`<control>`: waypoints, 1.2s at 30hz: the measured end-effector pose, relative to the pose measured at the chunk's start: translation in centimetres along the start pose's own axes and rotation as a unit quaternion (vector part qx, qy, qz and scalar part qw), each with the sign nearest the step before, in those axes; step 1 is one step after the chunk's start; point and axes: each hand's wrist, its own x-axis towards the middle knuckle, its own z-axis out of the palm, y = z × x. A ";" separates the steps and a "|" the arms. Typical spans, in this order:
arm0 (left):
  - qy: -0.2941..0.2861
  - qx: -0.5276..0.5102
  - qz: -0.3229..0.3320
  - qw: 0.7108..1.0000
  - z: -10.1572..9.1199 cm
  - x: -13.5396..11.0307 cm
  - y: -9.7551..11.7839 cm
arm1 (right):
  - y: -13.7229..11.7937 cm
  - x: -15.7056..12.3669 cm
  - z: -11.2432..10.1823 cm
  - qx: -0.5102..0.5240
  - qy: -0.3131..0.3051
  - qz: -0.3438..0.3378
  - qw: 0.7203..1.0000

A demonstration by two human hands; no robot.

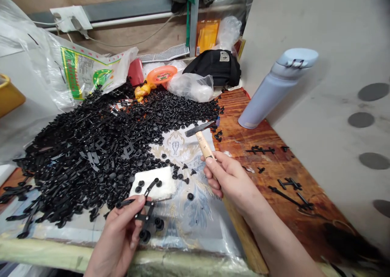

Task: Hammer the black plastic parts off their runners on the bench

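Note:
My left hand (122, 228) pinches a black jointed plastic part (149, 210) between thumb and fingers. Its thin arms carry round knobs and small shiny rivets. Just behind it lies a white pad (166, 183) with a few black round pieces on it. In my right hand (225, 173) is a small hammer (204, 145), gripped by its pale wooden handle, the dark metal head pointing away from me. The hammer is apart from the black part. A single black round piece (190, 196) lies on the patterned cloth (198, 216) between my hands.
A big heap of small black plastic parts (100, 159) covers the left and back. A blue bottle (271, 90) stands right, before a grey panel (323, 65). Behind are an orange plate (162, 74), a plastic bag (195, 88) and a black bag (213, 67). Black pieces (289, 183) lie right.

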 end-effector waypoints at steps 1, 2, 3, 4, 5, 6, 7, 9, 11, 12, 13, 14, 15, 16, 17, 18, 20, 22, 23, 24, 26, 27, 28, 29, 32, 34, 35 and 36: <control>0.005 0.002 -0.001 1.000 0.0 0.0 0.0 | 0.0 0.0 0.0 0.001 0.000 0.001 1.000; 0.008 0.003 -0.002 1.000 0.1 0.0 0.0 | 0.0 0.0 0.0 0.002 0.002 0.002 1.000; 0.008 0.006 -0.002 1.000 0.0 0.0 0.0 | 0.0 0.0 0.0 0.003 0.003 0.002 1.000; 0.003 0.011 -0.003 1.000 0.0 0.0 0.0 | 0.0 0.0 0.0 0.004 0.003 0.002 1.000; -0.002 0.017 -0.005 1.000 0.0 0.0 0.0 | -0.1 0.0 0.0 0.006 0.003 0.001 1.000; -0.006 0.022 -0.006 1.000 -0.1 0.0 0.0 | -0.1 0.0 0.0 0.007 0.003 -0.001 1.000; -0.007 0.026 -0.007 1.000 -0.1 0.0 0.0 | -0.1 -0.1 -0.1 0.009 0.003 -0.004 1.000; -0.002 0.026 -0.003 1.000 -0.1 -0.1 0.0 | -0.1 -0.1 -0.1 0.010 0.005 -0.011 1.000; 0.009 0.021 0.002 1.000 0.1 -0.1 0.1 | 0.0 -0.1 -0.2 0.010 0.008 -0.016 1.000; 0.013 0.019 0.003 1.000 0.2 -0.2 0.2 | 0.0 -0.1 -0.2 0.009 0.007 -0.016 1.000; 0.017 0.019 0.001 1.000 0.3 -0.2 0.2 | 0.1 0.0 -0.2 0.009 0.007 -0.016 1.000; 0.020 0.019 -0.001 1.000 0.4 -0.2 0.2 | 0.2 0.0 -0.2 0.010 0.009 -0.017 1.000; 0.022 0.020 -0.002 1.000 0.5 -0.2 0.3 | 0.4 0.1 -0.2 0.011 0.012 -0.017 1.000; 0.024 0.020 -0.003 1.000 0.6 -0.2 0.3 | 0.5 0.1 -0.2 0.012 0.016 -0.018 1.000; 0.023 0.021 -0.006 0.999 0.6 -0.2 0.3 | 0.6 0.1 -0.2 0.013 0.018 -0.018 1.000; 0.020 0.022 -0.010 1.000 0.6 -0.2 0.4 | 0.7 0.1 -0.3 0.013 0.015 -0.017 1.000; 0.012 0.022 -0.024 0.999 0.5 -0.2 0.4 | 0.7 0.1 -0.2 0.013 0.002 -0.012 1.000; 0.011 0.018 -0.039 0.999 0.5 -0.2 0.5 | 0.6 -0.1 -0.2 0.012 -0.003 -0.010 1.000; 0.010 0.016 -0.047 0.999 0.5 -0.2 0.6 | 0.5 -0.2 -0.1 0.011 0.000 -0.012 1.000; 0.008 0.013 -0.054 0.998 0.6 -0.2 0.7 | 0.3 -0.2 -0.1 0.009 0.004 -0.014 1.000; 0.003 0.008 -0.065 0.998 0.6 -0.2 0.9 | 0.1 -0.4 0.0 0.003 0.005 -0.012 1.000; 0.000 0.005 -0.067 0.998 0.7 -0.2 0.9 | 0.0 -0.4 0.1 -0.001 0.004 -0.010 1.000; -0.001 0.002 -0.068 0.998 0.7 -0.2 1.0 | -0.1 -0.4 0.1 -0.005 0.002 -0.009 1.000; 0.001 -0.001 -0.068 0.998 0.7 -0.2 1.1 | -0.2 -0.4 0.1 -0.008 0.001 -0.011 1.000; 0.005 -0.004 -0.069 0.998 0.6 -0.2 1.2 | -0.4 -0.4 0.0 -0.009 0.002 -0.020 1.000; 0.007 -0.001 -0.068 0.998 0.6 -0.2 1.2 | -0.4 -0.4 -0.1 -0.007 -0.001 -0.023 1.000; 0.007 0.002 -0.068 0.998 0.6 -0.2 1.1 | -0.4 -0.4 -0.1 -0.007 -0.001 -0.024 1.000; 0.010 0.005 -0.067 0.998 0.7 -0.2 1.1 | -0.3 -0.5 -0.1 -0.008 -0.002 -0.026 1.000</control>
